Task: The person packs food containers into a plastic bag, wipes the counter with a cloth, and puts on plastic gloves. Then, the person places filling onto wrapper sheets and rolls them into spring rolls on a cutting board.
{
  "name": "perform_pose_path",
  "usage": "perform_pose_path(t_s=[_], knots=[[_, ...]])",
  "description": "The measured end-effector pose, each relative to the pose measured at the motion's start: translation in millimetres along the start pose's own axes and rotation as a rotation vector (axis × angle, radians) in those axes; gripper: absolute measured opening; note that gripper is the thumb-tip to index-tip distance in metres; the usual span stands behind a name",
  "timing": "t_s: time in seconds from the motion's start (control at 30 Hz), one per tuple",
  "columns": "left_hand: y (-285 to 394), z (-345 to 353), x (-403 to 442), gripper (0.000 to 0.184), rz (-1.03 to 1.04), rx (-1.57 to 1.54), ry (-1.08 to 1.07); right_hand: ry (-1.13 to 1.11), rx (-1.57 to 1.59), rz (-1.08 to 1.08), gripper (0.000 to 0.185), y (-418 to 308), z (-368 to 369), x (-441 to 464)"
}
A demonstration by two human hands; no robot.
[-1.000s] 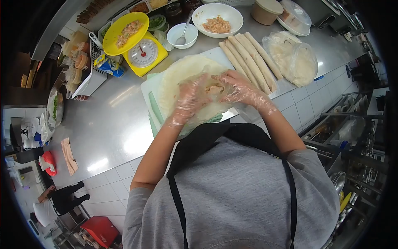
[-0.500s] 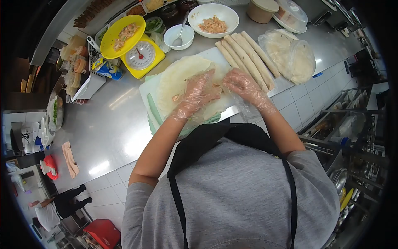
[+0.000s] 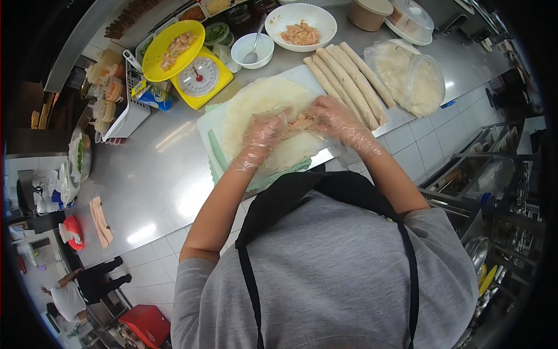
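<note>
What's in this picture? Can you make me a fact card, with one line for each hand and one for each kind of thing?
Left hand: gloved in clear plastic, beside the filling
Right hand: gloved too, on the filling's other side
Grip: too blurred to tell
Under the hands: round pale sheet on a board
Rolls: several, long, side by side
Bowls: big white bowl with food; small white bowl with spoon
Yellow things: plate, scale

Gloved hands point(image 3: 264, 136) at filling point(image 3: 300, 124) on round wrapper point(image 3: 253, 99); rolls point(image 3: 349, 81) nearby.
</note>
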State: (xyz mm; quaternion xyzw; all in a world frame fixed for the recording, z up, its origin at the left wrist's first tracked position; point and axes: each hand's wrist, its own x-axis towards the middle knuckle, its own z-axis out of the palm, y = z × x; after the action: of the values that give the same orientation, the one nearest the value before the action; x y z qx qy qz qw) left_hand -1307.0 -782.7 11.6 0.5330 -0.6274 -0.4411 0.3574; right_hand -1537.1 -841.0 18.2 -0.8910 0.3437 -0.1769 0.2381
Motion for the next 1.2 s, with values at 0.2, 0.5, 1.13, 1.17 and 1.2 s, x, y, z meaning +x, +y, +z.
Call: perform_pose_path(t_s=[0.2, 0.5, 1.13, 1.17, 1.2], knots=[[-29.2, -35.7, -16.8, 0.044, 0.162, 0.464, -0.047, -0.030, 0.031, -0.030, 0.039, 6.6, -0.9, 3.4], [-15.5, -58.0, -54.6, 0.077, -0.047, 0.030, 0.039, -0.060, 0.077, -0.018, 0.049, 6.2, -8.5, 4.9], [-17.4, -81.1, -68.7, 0.049, -0.160, 0.123, 0.136, -0.331, 0.119, -0.248, 0.015, -67.1, 58.1, 83.2], [-18.5, -80.3, -73.2, 0.057, -0.145, -0.100, 0.191, -0.375, 0.111, -0.221, 0.020, -65.8, 57.2, 83.5], [-17.8, -80.0, -75.4, 0.065, -0.127, -0.323, 0.242, -0.375, 0.112, -0.222, 0.020, -67.9, 51.4, 81.9]])
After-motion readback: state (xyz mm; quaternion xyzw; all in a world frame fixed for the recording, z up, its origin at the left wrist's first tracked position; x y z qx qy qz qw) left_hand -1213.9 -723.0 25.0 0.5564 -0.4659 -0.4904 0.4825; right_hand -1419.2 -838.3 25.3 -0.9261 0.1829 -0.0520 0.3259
